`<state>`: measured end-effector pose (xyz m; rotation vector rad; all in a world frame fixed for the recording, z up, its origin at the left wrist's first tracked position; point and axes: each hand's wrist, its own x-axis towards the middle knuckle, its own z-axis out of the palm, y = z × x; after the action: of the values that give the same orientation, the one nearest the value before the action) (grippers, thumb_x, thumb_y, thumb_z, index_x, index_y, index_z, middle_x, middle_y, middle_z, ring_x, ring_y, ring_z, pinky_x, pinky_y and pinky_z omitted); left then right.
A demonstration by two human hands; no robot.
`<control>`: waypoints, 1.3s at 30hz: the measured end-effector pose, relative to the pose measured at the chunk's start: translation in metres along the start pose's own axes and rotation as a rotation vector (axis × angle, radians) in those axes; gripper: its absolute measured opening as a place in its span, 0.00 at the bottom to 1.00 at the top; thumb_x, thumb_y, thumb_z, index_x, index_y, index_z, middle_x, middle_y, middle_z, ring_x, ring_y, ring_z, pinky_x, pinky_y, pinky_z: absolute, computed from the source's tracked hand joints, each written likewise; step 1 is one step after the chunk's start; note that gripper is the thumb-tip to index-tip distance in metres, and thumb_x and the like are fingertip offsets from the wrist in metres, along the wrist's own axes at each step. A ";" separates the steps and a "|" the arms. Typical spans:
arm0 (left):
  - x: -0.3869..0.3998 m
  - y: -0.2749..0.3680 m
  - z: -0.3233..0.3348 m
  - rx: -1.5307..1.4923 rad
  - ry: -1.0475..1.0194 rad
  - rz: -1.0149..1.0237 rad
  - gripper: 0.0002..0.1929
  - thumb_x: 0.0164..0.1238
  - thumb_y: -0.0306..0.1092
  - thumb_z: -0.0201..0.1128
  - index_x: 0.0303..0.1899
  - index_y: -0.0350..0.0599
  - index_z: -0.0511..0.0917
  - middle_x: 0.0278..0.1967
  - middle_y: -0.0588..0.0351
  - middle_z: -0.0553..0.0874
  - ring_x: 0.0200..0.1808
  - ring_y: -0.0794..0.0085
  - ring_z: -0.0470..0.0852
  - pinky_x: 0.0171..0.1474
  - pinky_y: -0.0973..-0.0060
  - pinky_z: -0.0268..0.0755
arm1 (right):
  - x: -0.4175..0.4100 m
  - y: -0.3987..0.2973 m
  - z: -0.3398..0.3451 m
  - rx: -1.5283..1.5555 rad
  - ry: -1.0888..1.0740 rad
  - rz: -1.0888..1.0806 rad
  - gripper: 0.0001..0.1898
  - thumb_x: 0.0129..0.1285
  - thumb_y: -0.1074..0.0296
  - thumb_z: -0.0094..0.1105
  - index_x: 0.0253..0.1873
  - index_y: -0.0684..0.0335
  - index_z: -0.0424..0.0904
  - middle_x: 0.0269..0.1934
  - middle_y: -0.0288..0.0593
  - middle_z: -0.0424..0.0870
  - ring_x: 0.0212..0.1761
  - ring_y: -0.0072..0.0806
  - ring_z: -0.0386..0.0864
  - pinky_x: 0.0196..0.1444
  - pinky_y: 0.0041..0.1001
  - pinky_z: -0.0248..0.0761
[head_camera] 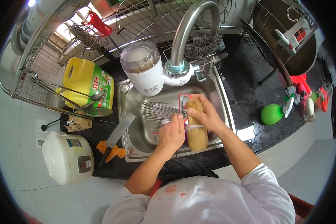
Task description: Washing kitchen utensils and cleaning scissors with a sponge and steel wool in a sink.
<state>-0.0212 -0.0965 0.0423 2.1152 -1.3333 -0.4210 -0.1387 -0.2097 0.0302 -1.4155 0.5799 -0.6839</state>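
Note:
My left hand is closed around the middle of spread kitchen scissors with red-edged handles. One handle loop stands above the hand, and a second shows at its left. A metal blade points right, across a long tan loofah-like scrubber. My right hand grips the scrubber's upper part, close beside the upper handle loop. Both hands are over a stainless steel sink. Thin metal rods or chopsticks lie in it, and something purple is mostly hidden behind the hands.
A faucet with a white filter overhangs the sink. Left are a cleaver on an orange cloth, a rice cooker and a yellow detergent jug. A green spray bottle and racked pans stand right.

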 end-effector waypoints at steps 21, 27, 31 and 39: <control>0.000 -0.024 -0.024 -1.056 -0.540 -0.195 0.16 0.77 0.40 0.42 0.43 0.38 0.75 0.30 0.55 0.81 0.27 0.73 0.76 0.30 0.75 0.67 | 0.026 -0.006 -0.015 0.362 -0.027 0.150 0.13 0.61 0.62 0.64 0.43 0.65 0.78 0.39 0.43 0.83 0.34 0.22 0.78 0.36 0.21 0.74; 0.002 -0.053 -0.035 -1.431 -0.633 -0.096 0.25 0.72 0.44 0.41 0.54 0.30 0.72 0.36 0.54 0.78 0.33 0.75 0.72 0.42 0.77 0.65 | 0.025 -0.006 -0.015 0.461 0.101 0.457 0.10 0.60 0.63 0.64 0.40 0.63 0.78 0.27 0.36 0.79 0.24 0.21 0.76 0.26 0.22 0.72; 0.003 -0.052 -0.036 -1.870 -0.511 -0.288 0.30 0.55 0.43 0.49 0.55 0.26 0.70 0.38 0.50 0.78 0.34 0.73 0.71 0.41 0.72 0.63 | 0.020 0.012 -0.009 0.514 0.083 0.494 0.12 0.59 0.62 0.66 0.41 0.62 0.78 0.26 0.35 0.78 0.23 0.21 0.76 0.25 0.23 0.71; 0.007 -0.052 -0.028 -1.481 -0.123 -0.382 0.13 0.69 0.29 0.56 0.52 0.36 0.71 0.43 0.51 0.80 0.37 0.71 0.81 0.38 0.75 0.75 | 0.000 0.025 0.019 0.212 0.014 0.261 0.08 0.61 0.66 0.64 0.39 0.63 0.79 0.26 0.31 0.78 0.30 0.15 0.74 0.36 0.18 0.69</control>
<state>0.0340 -0.0778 0.0316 1.0079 -0.2995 -1.2204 -0.1226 -0.1962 0.0071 -1.1152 0.6694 -0.5297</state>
